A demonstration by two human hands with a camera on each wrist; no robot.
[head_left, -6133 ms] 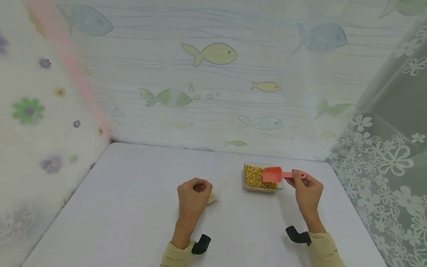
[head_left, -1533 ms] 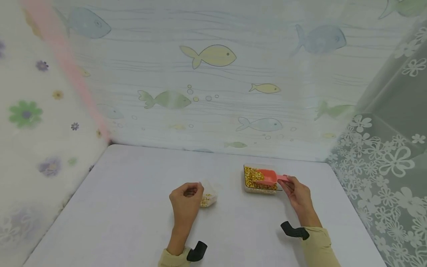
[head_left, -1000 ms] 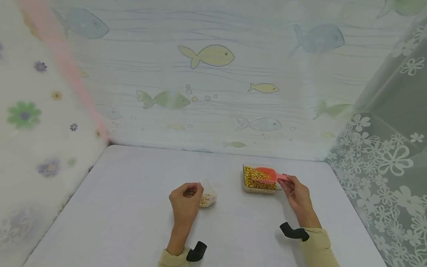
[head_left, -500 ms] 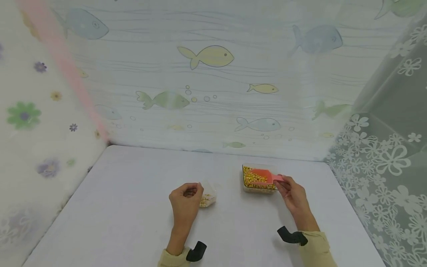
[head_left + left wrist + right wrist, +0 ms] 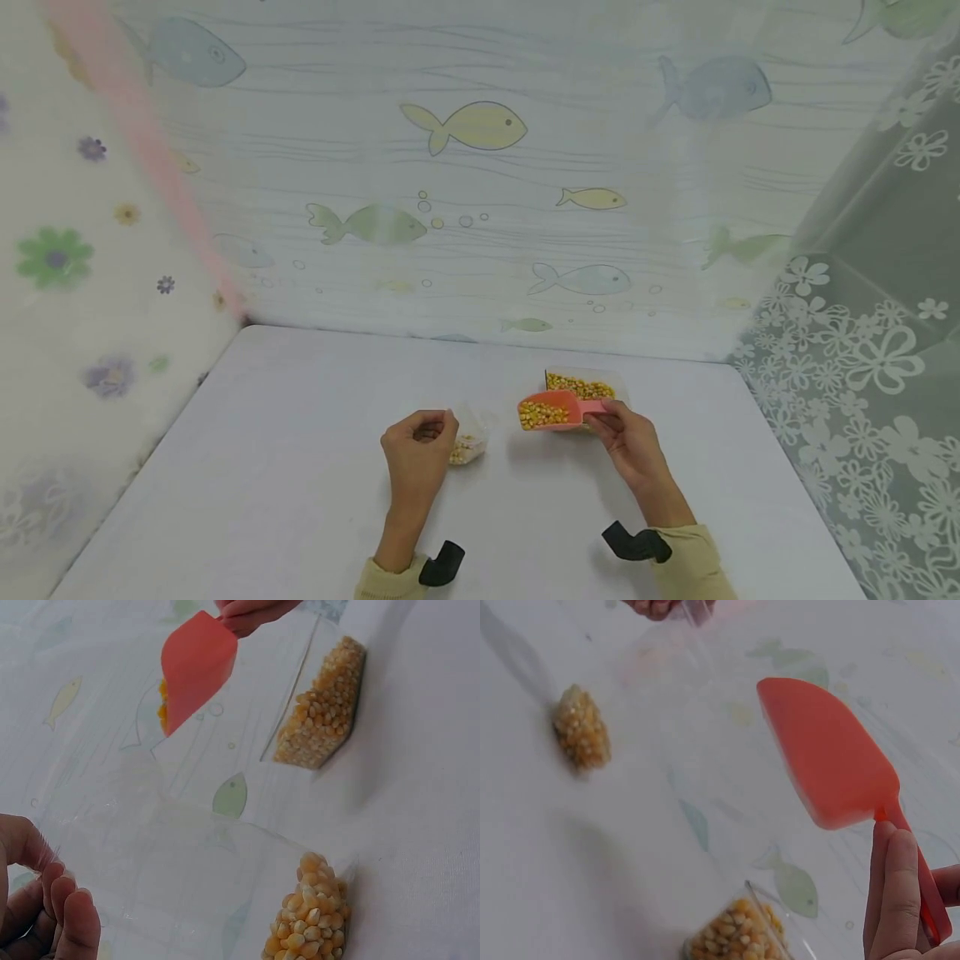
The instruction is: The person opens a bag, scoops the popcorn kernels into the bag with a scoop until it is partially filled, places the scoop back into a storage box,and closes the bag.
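Note:
My right hand [image 5: 632,442] grips the handle of a coral-red scoop [image 5: 576,410], whose bowl is heaped with yellow corn kernels [image 5: 543,414]. The scoop is held level, overlapping the front left part of a clear rectangular container [image 5: 624,385] of corn in the head view. My left hand [image 5: 420,454] pinches the top edge of a clear plastic bag [image 5: 150,847] between thumb and fingers. Corn kernels [image 5: 307,915] lie in the bottom of this bag, which stands on the table. In the right wrist view the scoop's underside [image 5: 832,757] faces the camera.
Everything stands on a white table [image 5: 300,483]. Behind it hangs a curtain printed with fish [image 5: 483,125], with a flowered curtain [image 5: 60,250] on the left and a lacy one [image 5: 885,358] on the right. A black curved piece [image 5: 637,543] sits at each wrist.
Half a second ago the scoop was down in the container's corn; now it is lifted out, full of kernels, and has moved left toward the bag. The left hand has stayed in place.

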